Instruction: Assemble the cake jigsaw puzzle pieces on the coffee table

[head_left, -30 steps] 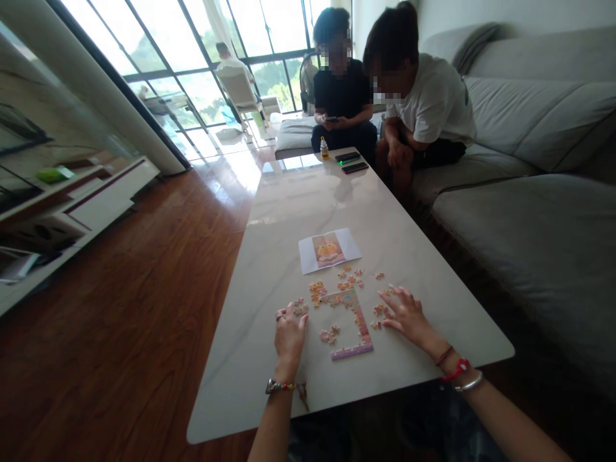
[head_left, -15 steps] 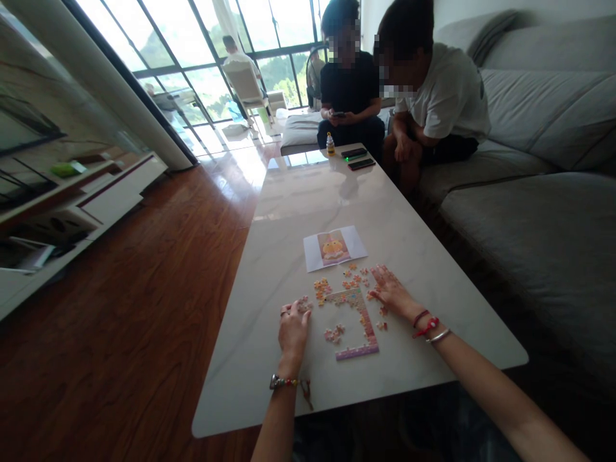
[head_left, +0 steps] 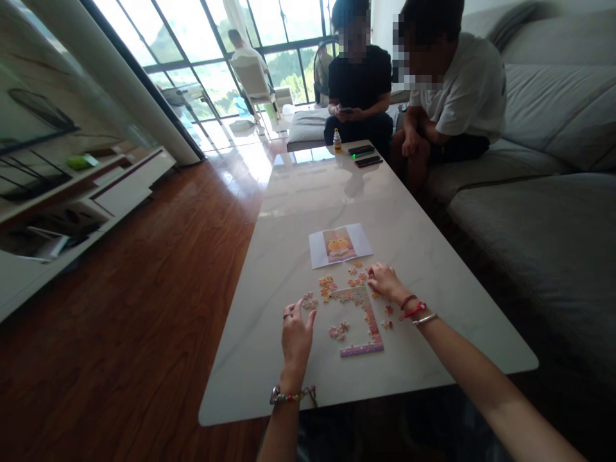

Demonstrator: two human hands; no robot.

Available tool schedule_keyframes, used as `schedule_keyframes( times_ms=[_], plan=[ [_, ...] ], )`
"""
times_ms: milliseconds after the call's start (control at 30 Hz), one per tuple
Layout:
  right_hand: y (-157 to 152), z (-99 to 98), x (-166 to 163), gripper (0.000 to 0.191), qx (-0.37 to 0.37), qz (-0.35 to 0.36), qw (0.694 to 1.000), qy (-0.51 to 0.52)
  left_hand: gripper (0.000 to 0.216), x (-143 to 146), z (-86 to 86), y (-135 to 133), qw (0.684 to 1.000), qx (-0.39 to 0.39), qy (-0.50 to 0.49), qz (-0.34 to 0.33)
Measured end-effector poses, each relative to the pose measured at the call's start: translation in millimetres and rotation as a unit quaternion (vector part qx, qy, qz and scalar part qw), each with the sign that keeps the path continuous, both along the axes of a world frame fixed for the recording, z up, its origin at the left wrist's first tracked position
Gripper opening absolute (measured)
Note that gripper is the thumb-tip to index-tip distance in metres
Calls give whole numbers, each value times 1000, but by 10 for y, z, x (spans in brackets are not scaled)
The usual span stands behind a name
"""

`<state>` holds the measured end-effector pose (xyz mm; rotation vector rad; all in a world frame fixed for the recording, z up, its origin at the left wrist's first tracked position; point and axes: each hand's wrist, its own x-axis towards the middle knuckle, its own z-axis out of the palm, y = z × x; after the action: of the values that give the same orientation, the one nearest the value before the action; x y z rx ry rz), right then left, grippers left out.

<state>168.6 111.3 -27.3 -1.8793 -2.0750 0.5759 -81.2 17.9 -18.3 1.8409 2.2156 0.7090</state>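
Note:
A partly joined jigsaw border (head_left: 368, 324) lies on the pale marble table (head_left: 289, 256), with loose pieces (head_left: 356, 279) scattered above it and a small cluster (head_left: 338, 331) inside the corner. My left hand (head_left: 297, 337) rests flat on the table, fingers apart, just below a few pieces (head_left: 308, 300). My right hand (head_left: 384, 281) is stretched over the loose pieces at the puzzle's top right, fingers curled down onto them; whether it grips one is hidden. A printed reference picture (head_left: 339, 245) lies beyond.
Two people sit on the grey sofa (head_left: 529, 192) at the table's far end, one holding a phone. Two phones (head_left: 364, 156) and a small bottle (head_left: 337, 141) lie there. Wooden floor to the left, a low shelf unit (head_left: 72, 205) beyond it.
My right hand moved left and forward from the table's right side onto the loose pieces above the puzzle. My left hand stayed in place. The view shifted slightly.

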Motion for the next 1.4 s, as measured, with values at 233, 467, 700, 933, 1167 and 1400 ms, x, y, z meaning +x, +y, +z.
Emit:
schedule_keyframes(
  times_ms=[233,467,700,933,1167,1400],
  plan=[
    [-315,122,-395,10,-19,125,979,157,34,80,84,-143,989,-5,-119,-88],
    [-636,-21,-868,7,-15,246,963,112,25,227,-74,-210,978,-52,-142,-141],
    [-283,35,-301,11,70,76,986,133,32,308,-190,-263,979,-62,-114,-154],
    [55,-58,-120,19,16,33,999,27,35,382,-214,-213,972,-73,-102,-199],
    [97,-123,-255,8,21,29,999,27,33,396,-228,-198,975,-61,-118,-177],
    [112,166,-263,10,115,-7,991,72,29,375,12,234,983,7,-143,-116]
  ],
)
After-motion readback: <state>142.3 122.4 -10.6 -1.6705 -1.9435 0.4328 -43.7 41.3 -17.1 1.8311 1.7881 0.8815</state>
